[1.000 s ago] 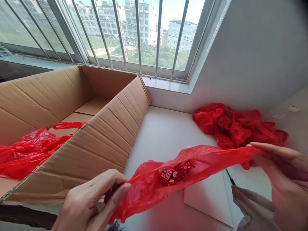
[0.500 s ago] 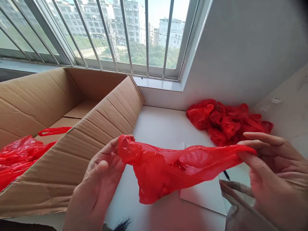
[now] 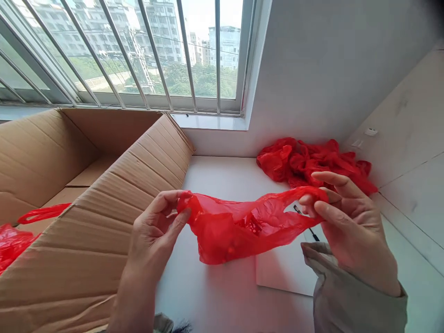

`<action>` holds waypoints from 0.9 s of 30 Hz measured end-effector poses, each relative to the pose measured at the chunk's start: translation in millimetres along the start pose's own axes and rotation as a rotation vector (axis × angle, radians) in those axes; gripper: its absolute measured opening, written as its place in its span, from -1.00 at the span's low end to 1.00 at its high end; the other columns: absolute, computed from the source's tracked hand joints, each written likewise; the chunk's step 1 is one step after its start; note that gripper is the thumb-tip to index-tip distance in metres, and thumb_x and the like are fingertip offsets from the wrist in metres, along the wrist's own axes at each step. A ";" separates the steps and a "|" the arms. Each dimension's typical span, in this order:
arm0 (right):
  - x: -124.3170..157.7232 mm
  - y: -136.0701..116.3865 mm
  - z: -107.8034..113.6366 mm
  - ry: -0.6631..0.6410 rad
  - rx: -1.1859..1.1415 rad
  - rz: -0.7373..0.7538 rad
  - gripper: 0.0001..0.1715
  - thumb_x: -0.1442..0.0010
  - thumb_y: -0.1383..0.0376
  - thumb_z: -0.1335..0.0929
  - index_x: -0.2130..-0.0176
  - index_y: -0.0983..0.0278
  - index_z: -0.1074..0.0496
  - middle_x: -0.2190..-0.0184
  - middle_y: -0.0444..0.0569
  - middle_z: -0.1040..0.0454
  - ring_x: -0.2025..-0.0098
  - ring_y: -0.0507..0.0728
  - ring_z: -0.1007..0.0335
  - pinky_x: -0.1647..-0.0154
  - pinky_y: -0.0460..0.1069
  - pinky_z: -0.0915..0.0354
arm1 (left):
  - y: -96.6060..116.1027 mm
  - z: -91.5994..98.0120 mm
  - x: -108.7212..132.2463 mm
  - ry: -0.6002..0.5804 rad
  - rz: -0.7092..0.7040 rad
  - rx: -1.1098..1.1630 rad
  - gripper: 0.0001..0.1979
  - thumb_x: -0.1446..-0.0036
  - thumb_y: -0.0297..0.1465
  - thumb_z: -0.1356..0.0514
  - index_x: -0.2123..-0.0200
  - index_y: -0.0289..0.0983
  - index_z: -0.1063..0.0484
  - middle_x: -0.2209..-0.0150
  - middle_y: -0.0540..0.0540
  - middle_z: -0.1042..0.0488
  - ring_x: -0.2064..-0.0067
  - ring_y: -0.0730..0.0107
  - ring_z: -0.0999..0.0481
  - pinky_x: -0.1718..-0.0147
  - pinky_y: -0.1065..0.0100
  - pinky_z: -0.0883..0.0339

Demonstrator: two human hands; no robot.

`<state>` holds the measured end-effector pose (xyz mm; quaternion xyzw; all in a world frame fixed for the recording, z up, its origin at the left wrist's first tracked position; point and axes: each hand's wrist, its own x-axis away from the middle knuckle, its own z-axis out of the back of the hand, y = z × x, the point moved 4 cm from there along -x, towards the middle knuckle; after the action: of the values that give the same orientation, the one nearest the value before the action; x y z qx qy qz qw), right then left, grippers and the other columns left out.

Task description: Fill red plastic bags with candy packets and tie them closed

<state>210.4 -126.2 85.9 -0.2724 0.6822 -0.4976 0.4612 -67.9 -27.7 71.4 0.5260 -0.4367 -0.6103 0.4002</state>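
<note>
A thin red plastic bag (image 3: 222, 231) is stretched sideways between my hands above the white tabletop (image 3: 222, 173). My left hand (image 3: 156, 226) pinches its left end between thumb and fingers. At the other end, my right hand (image 3: 347, 222) grips the handle, with a finger showing through the handle loop. The bag's mouth gapes a little in the middle, and something patterned shows inside, too small to make out. Beneath the bag lies a flat white sheet or board (image 3: 284, 273), with a black pen (image 3: 315, 236) partly hidden behind the bag and my right hand.
To the left stands a large open cardboard box (image 3: 138, 180) holding more red plastic bags (image 3: 14, 245). A heap of red bags (image 3: 308, 159) lies against the wall at the back right. Behind is a barred window (image 3: 156, 60) with a white sill (image 3: 211, 122).
My left fingers have closed on the bag's left end. My right hand has moved left and opened out the handle loop. The view has shifted to the right.
</note>
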 end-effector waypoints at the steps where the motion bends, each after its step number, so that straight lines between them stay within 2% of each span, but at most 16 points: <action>1: -2.8 -0.8 -0.2 0.013 -0.028 0.046 -0.62 -0.10 0.28 -0.43 0.04 0.12 -0.45 0.38 -0.10 -0.54 0.43 0.05 -0.41 0.45 -0.04 -0.39 | 3.1 1.2 -3.3 0.003 -0.006 0.022 -0.84 -0.02 -0.44 -0.30 0.26 -0.18 -0.50 0.35 0.04 -0.49 0.35 0.53 -0.47 0.39 0.59 -0.41; 4: -8.5 -6.5 -3.4 0.126 -0.054 0.193 -0.63 -0.11 0.32 -0.42 0.05 0.14 -0.46 0.21 -0.06 -0.54 0.21 0.11 -0.47 0.29 0.00 -0.40 | 10.0 3.6 -14.4 0.046 0.027 0.077 -0.84 0.07 -0.47 -0.31 0.33 -0.26 -0.50 0.45 0.03 -0.50 0.47 0.54 -0.45 0.54 0.58 -0.38; 6: -10.3 -11.3 -5.5 0.228 -0.044 0.283 -0.61 -0.11 0.35 -0.41 0.02 0.16 -0.45 0.12 -0.03 -0.52 0.05 0.16 -0.44 0.20 0.02 -0.40 | 11.9 5.8 -20.7 0.120 0.049 0.064 -0.86 0.09 -0.47 -0.29 0.36 -0.28 -0.51 0.50 0.05 -0.48 0.56 0.58 -0.41 0.63 0.61 -0.30; 9: -11.8 -15.9 -5.5 0.343 -0.018 0.403 -0.57 -0.07 0.39 -0.42 0.02 0.20 -0.46 0.08 0.00 -0.50 -0.03 0.19 -0.40 0.21 0.01 -0.39 | 16.3 12.9 -26.2 0.370 -0.071 0.038 -0.85 0.15 -0.52 -0.24 0.40 -0.29 -0.53 0.56 0.12 -0.38 0.63 0.72 -0.28 0.70 0.69 -0.13; 11: -13.7 -15.5 -4.8 0.361 0.003 0.454 -0.56 -0.04 0.40 -0.43 0.03 0.21 -0.47 0.09 0.00 -0.51 -0.01 0.19 -0.42 0.26 -0.01 -0.38 | 16.2 14.6 -28.9 0.491 -0.146 0.141 -0.81 0.24 -0.57 -0.24 0.43 -0.30 -0.52 0.57 0.12 -0.33 0.64 0.73 -0.25 0.73 0.69 -0.12; 14: -19.6 -7.8 -5.6 0.298 0.007 0.405 -0.56 -0.04 0.39 -0.43 0.04 0.18 -0.47 0.11 -0.03 -0.51 0.02 0.15 -0.42 0.24 -0.02 -0.38 | 10.2 9.7 -35.8 0.495 -0.140 0.400 -0.75 0.35 -0.63 -0.22 0.47 -0.32 -0.47 0.53 0.07 -0.37 0.59 0.65 -0.32 0.69 0.65 -0.24; 17: -26.6 3.4 -7.0 0.248 -0.032 0.320 -0.65 -0.07 0.38 -0.42 0.10 0.15 -0.47 0.17 -0.07 -0.51 0.08 0.10 -0.42 0.20 -0.01 -0.37 | 5.3 5.1 -41.2 0.496 -0.135 0.551 -0.72 0.37 -0.65 -0.19 0.46 -0.31 -0.45 0.50 0.04 -0.40 0.52 0.60 -0.37 0.57 0.60 -0.36; 22: -41.6 26.3 -8.6 0.231 -0.145 0.249 -0.74 -0.06 0.40 -0.41 0.20 0.15 -0.47 0.32 -0.13 -0.45 0.22 0.04 -0.41 0.24 -0.05 -0.37 | -6.4 3.7 -49.1 0.551 -0.159 0.602 -0.72 0.40 -0.65 -0.15 0.48 -0.30 -0.40 0.51 0.04 -0.37 0.50 0.56 -0.32 0.56 0.53 -0.35; 27: -47.0 34.4 -7.9 0.247 -0.133 0.329 -0.78 -0.07 0.41 -0.40 0.24 0.14 -0.47 0.37 -0.16 -0.41 0.27 0.02 -0.39 0.25 -0.07 -0.35 | -17.5 6.4 -52.8 0.572 -0.141 0.549 -0.72 0.35 -0.60 -0.15 0.45 -0.25 -0.40 0.47 0.06 -0.37 0.46 0.52 -0.33 0.50 0.47 -0.33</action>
<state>226.3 -71.6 71.3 -0.1243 0.8002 -0.3990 0.4301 -68.1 28.3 70.5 0.7906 -0.4174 -0.3260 0.3071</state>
